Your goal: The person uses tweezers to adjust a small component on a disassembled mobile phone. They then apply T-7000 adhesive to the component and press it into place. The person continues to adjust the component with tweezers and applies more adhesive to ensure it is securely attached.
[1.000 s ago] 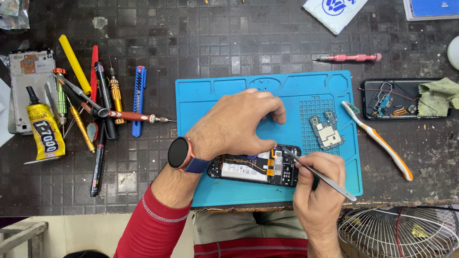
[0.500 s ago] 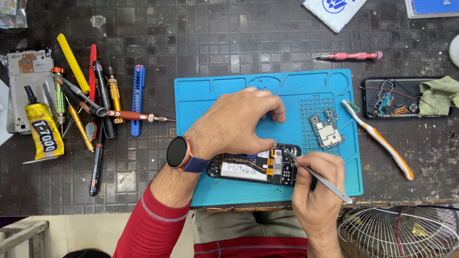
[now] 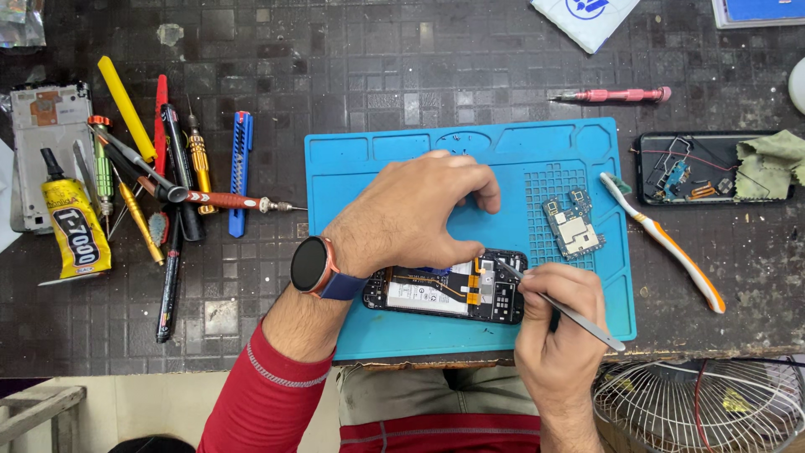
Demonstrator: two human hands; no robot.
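On near part of blue mat: opened phone, pinned under left hand at its left end. Right hand, near right, gripping tweezers, tip touching phone's right end.

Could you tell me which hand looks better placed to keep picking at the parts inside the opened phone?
The right hand, probably: it holds the tweezers with the tip at the opened phone. The left hand lies over the phone, steadying it on the blue mat.
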